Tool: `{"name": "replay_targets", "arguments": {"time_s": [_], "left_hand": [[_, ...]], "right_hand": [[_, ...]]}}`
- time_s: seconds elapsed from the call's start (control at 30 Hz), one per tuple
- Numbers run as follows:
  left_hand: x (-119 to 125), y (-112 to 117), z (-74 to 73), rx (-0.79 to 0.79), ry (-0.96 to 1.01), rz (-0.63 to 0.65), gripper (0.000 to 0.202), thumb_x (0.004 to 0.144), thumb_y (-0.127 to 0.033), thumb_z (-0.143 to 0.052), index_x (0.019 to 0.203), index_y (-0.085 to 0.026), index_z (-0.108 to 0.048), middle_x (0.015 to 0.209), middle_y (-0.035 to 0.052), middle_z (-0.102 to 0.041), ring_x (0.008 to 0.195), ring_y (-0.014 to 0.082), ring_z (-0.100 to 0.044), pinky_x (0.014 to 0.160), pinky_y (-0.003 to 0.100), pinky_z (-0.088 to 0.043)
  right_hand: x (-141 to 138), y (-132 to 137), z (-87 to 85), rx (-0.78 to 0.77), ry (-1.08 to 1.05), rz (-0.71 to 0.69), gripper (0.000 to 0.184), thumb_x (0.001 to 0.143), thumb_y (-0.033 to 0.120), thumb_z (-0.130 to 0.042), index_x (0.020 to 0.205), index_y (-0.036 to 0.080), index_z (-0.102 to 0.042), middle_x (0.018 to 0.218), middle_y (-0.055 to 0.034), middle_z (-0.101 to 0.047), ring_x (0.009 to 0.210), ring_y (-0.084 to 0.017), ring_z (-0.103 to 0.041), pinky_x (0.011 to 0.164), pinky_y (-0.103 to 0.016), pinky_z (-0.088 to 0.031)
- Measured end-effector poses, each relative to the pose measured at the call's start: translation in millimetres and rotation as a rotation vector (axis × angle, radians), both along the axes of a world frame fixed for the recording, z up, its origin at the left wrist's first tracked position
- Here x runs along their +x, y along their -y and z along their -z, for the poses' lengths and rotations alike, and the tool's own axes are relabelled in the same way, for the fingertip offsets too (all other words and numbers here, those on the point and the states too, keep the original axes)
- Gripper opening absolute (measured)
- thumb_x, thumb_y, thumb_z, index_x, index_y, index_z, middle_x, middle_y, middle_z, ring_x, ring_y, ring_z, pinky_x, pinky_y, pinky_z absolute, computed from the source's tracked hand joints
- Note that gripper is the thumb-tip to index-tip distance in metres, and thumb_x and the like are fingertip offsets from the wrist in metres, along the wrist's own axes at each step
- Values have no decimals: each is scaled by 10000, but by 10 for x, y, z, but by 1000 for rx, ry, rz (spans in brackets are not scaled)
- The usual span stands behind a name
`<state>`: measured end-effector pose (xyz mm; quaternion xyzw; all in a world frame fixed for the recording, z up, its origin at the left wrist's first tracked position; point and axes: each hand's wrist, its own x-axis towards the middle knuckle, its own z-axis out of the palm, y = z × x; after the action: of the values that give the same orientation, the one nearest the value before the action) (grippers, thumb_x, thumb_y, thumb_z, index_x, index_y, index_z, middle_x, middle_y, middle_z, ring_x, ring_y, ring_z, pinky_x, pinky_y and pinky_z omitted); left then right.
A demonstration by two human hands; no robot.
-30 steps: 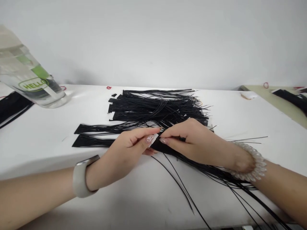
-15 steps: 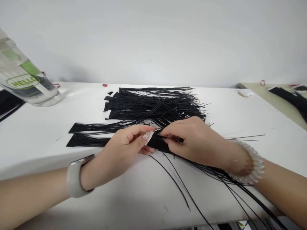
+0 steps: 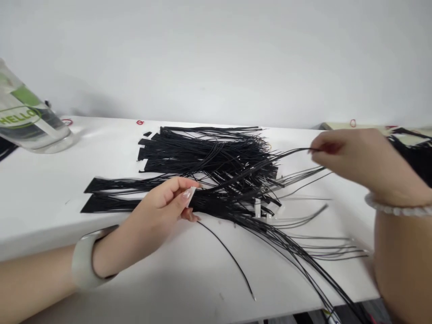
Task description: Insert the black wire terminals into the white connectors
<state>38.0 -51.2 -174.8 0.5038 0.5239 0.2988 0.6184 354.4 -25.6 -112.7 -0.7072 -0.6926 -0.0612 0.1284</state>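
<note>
My left hand [image 3: 162, 204] pinches a flat bundle of black strands [image 3: 216, 204] against the white table [image 3: 101, 148], thumb and fingers closed on its middle. My right hand [image 3: 351, 155] is raised at the right, fingers pinched on a single black strand [image 3: 290, 154] that runs back to the bundle. Behind lies a large pile of black strands [image 3: 205, 148]. Two flat black strips [image 3: 111, 193] extend left from my left hand. Loose strands [image 3: 303, 252] fan toward the table's front right edge.
A clear bottle with a green "HELLO" label [image 3: 27, 121] lies at the far left. Small red rings [image 3: 139, 122] dot the back of the table. A second table with more black strands [image 3: 415, 148] stands at the right.
My right hand left the bundle and swung up and to the right, drawing one strand out. The left hand stayed gripping the bundle. The view shifted slightly right.
</note>
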Motion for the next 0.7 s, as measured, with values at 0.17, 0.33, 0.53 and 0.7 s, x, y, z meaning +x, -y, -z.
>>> {"name": "replay_targets", "arguments": {"time_s": [0.17,0.33,0.53,0.7], "left_hand": [[-35,-56,67,-63,105,-5,209,823,-372,-462,957,-215,-496,639,-62,-470,632,79,-572,696,251,-490],[-72,-117,-123,27,-144,216,212,785,-388,-494,906,-217,-468,683,-40,-509,669,127,-588,662,272,-470],[-3,-29,-422,332,-822,479,484,727,-547,-459,1099,-237,-453,562,-16,-518,562,195,-523,508,269,-345],[-59,-22,-361,460,-788,683,399,645,-605,-535,825,-253,-591,755,16,-622,660,197,-560,502,248,-332]], "right_hand": [[395,16,-147,116,-233,430,201,614,357,-647,759,219,-656,644,-14,-574,565,-110,-460,572,-299,-338],[311,39,-133,137,-1012,100,58,580,179,-658,569,136,-620,616,-54,-540,626,-133,-503,649,-336,-383],[23,-25,-54,124,-1611,-180,123,687,167,-524,565,172,-532,600,-3,-453,663,-104,-519,705,-321,-438],[-161,17,-82,-30,-1928,-174,286,831,279,-422,577,172,-495,469,40,-284,492,-53,-397,544,-222,-392]]}}
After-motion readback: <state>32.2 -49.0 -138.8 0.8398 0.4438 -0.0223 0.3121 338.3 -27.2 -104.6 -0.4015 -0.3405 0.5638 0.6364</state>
